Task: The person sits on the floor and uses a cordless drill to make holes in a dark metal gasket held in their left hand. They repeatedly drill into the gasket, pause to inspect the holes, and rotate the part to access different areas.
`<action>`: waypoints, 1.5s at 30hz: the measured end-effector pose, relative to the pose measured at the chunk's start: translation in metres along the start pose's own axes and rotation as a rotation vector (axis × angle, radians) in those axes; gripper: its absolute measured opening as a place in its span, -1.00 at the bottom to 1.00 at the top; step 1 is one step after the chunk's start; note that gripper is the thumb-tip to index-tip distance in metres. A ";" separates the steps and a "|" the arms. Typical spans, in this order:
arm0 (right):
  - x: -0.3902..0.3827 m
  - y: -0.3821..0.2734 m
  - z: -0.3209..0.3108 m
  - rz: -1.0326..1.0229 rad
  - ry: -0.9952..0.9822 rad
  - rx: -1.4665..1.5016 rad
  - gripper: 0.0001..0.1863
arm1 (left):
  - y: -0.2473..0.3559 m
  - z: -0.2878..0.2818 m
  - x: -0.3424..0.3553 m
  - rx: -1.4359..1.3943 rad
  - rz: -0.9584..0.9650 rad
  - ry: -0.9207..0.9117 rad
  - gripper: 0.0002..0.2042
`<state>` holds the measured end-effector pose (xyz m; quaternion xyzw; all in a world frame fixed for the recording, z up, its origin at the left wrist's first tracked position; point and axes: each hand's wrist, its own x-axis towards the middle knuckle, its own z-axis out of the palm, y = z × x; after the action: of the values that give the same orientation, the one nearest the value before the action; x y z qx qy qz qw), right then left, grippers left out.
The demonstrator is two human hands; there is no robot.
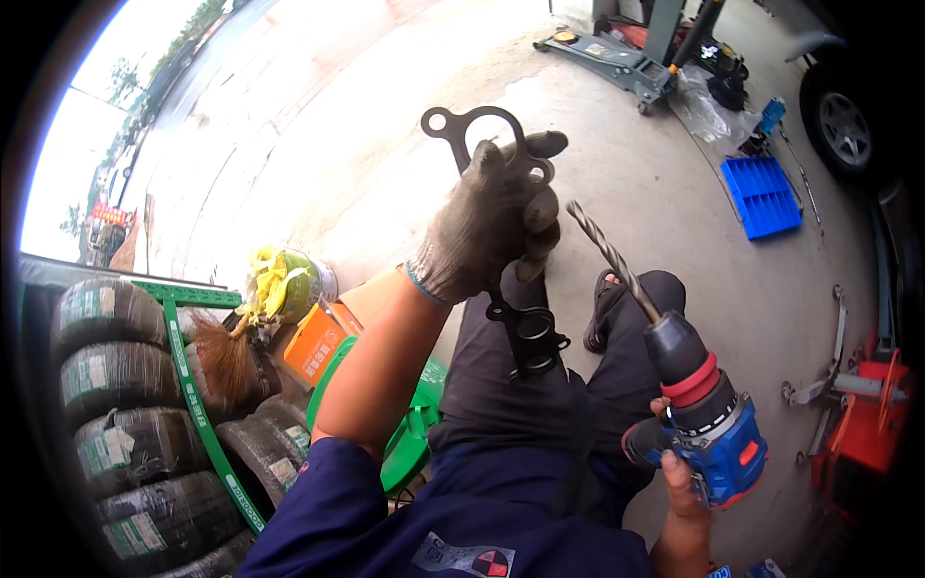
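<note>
My left hand [491, 222], in a grey-brown work glove, is raised in front of me and closed around a dark metal bracket [530, 352]. A large open loop and a small ring of the bracket stick out above the fingers. Its lower end, with round openings, hangs below the hand over my thigh. In my right hand [682, 486], which is bare, is a blue, black and red cordless drill [723, 448], gripped by its handle. A thick twist drill bit [617, 260] sits in its chuck, pointing up and left, apart from the bracket.
Stacked tyres [120, 371] and a green rack [183, 347] stand at left, near an orange box [313, 352], a green stool [419, 414] and a bucket [318, 279]. At right lie a blue tray [761, 197], a floor jack [612, 63] and red equipment [862, 414].
</note>
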<state>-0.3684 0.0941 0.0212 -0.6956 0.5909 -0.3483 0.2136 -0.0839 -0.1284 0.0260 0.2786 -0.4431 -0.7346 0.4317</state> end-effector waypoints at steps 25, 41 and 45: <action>0.082 0.064 0.073 0.450 0.137 0.987 -0.70 | -0.124 0.025 0.137 0.225 -0.182 -0.113 -0.46; 0.105 0.131 0.152 0.842 0.028 1.148 -0.81 | -0.269 -0.065 0.113 0.281 -0.488 0.007 -0.47; 0.095 0.126 0.161 0.843 -0.052 0.968 -0.80 | -0.258 -0.073 0.111 0.307 -0.714 -0.012 -0.47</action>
<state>-0.3289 -0.0429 -0.1533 -0.2367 0.5839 -0.4449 0.6364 -0.1787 -0.1953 -0.2400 0.4723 -0.4259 -0.7653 0.0995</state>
